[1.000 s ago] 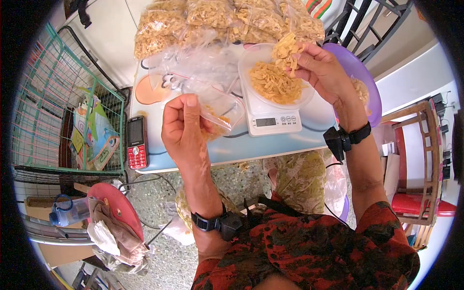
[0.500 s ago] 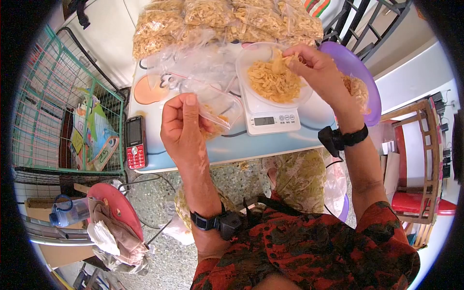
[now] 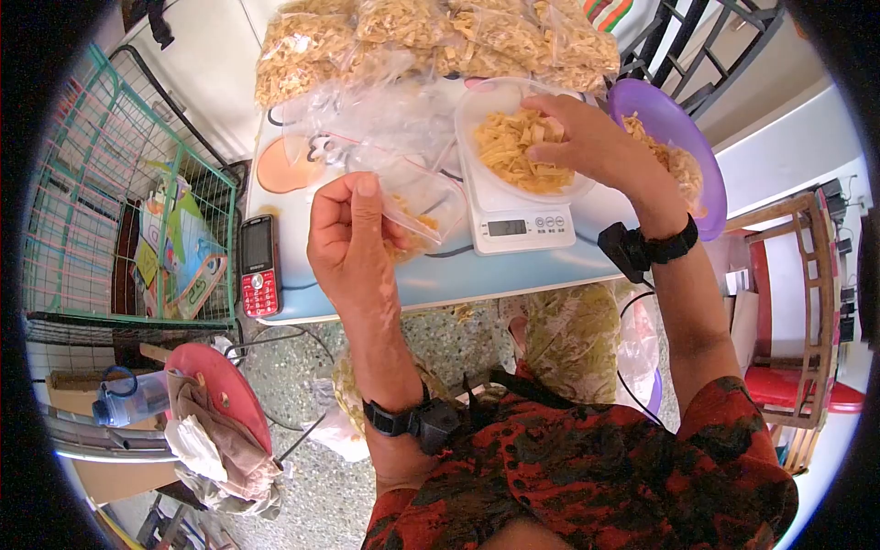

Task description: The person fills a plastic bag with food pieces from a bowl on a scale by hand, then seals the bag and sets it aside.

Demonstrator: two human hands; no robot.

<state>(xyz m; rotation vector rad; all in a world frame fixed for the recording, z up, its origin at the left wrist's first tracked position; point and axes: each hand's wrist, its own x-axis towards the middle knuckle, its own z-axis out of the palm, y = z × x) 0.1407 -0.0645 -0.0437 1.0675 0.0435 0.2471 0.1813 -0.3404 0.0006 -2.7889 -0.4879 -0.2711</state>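
Note:
My left hand (image 3: 352, 240) pinches the edge of a small clear zip bag (image 3: 442, 209) between thumb and fingers. Some yellowish strips show inside that bag. Over the white plastic bowl (image 3: 469, 170) my right hand (image 3: 587, 139) reaches down, thumb and fingers apart, touching the dried yellow strips (image 3: 513, 156) heaped there. The bowl rests on a white digital scale (image 3: 522, 235) whose display is lit but too small to read. Right of it stands a purple basin (image 3: 706, 174) with more strips and a clear bag in it.
Filled clear bags (image 3: 394, 37) are stacked at the table's back. Loose empty plastic bags (image 3: 367, 115) lie before them. A red-and-black phone (image 3: 259, 266) sits at the left table edge. A green wire cage (image 3: 137, 183) stands left, and a red stool (image 3: 215, 385) holds cloths below it.
My right hand has lowered into the bowl and its fingers have spread; the strips it pinched are no longer between them. My left hand keeps hold of the zip bag, almost unmoved.

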